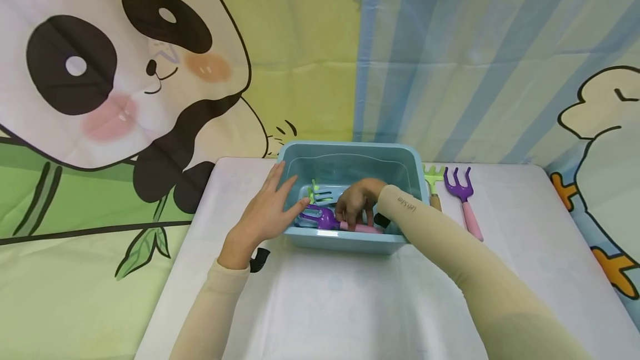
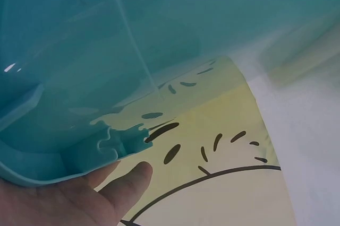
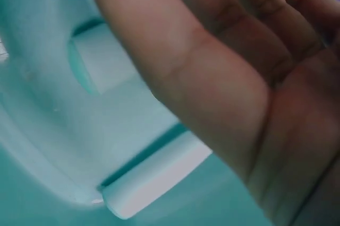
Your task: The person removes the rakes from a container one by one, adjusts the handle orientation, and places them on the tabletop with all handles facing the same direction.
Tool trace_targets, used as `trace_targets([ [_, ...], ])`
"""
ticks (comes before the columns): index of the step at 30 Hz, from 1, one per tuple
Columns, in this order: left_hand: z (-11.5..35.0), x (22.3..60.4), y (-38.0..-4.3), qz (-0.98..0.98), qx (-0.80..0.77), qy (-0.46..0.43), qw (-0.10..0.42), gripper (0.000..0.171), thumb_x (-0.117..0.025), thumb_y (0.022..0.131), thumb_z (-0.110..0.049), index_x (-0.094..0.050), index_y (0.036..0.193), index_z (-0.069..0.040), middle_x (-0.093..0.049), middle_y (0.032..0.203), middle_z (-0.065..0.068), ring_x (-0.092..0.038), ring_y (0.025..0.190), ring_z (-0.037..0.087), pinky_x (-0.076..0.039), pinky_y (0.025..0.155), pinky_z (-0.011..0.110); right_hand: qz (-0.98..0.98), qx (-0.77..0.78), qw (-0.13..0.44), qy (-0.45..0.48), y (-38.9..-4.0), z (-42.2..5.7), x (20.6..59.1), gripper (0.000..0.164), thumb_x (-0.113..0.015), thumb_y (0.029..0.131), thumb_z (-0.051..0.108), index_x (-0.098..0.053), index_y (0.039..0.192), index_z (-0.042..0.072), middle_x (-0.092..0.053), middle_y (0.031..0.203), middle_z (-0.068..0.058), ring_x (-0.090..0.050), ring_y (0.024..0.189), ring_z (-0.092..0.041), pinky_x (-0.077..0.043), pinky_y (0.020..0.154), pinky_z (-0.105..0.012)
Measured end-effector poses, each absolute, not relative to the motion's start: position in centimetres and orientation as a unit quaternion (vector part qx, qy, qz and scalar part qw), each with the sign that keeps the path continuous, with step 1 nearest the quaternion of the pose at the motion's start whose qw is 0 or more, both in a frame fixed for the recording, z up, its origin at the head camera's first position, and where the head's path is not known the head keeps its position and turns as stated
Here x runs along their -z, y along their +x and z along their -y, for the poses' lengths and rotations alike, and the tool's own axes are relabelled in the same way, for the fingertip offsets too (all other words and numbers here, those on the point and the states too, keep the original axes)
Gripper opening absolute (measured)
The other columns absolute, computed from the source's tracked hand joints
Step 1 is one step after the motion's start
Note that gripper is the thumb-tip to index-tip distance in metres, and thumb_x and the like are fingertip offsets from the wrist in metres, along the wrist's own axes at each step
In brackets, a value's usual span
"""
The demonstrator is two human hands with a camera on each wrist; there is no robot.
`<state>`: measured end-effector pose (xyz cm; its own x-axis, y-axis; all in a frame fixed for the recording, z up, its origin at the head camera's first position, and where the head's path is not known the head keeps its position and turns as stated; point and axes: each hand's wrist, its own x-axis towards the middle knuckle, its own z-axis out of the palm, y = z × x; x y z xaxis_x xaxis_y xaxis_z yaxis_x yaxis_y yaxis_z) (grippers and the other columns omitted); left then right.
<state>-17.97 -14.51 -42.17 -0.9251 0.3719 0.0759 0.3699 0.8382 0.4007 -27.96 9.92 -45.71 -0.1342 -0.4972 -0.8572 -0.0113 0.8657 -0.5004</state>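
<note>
A light blue plastic basin (image 1: pixel 345 243) stands at the back of the white table. My left hand (image 1: pixel 265 210) rests at its left rim with fingers spread and holds no tool. In the left wrist view its fingers lie beside the basin's wall (image 2: pixel 159 24). My right hand (image 1: pixel 357 201) reaches down inside, bent fingers at the pink handle of a small purple garden fork (image 1: pixel 325 219), seemingly pinching it. The right wrist view hides the fingertips. Near the left end of the basin lie a blue fork-shaped tool (image 1: pixel 325 197) and a green tool (image 1: pixel 313 190).
Right of the basin lie a green rake (image 1: pixel 433 182) with a tan handle and another purple fork (image 1: pixel 460 190) with a pink handle. A black item (image 1: pixel 382 220) shows partly beside the right wrist. A printed panda cloth (image 1: pixel 200 88) hangs behind the table (image 1: pixel 340 304).
</note>
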Motion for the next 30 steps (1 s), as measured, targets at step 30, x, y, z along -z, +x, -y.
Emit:
trace_targets([
  [30, 14.6, 42.2, -18.2, -0.958, -0.205, 0.200, 0.012, 0.091, -0.035, 0.096, -0.073, -0.033, 0.156, -0.006, -0.001, 0.167, 0.012, 0.006, 0.152, 0.024, -0.023, 0.116, 0.051, -0.756, 0.355, 0.506, -0.213, -28.6, -16.4, 36.2, 0.026, -0.062, 0.098, 0.008, -0.051, 0.118, -0.002, -0.061, 0.105, -0.015, -0.061, 0.089, -0.024, -0.057, 0.075, -0.042],
])
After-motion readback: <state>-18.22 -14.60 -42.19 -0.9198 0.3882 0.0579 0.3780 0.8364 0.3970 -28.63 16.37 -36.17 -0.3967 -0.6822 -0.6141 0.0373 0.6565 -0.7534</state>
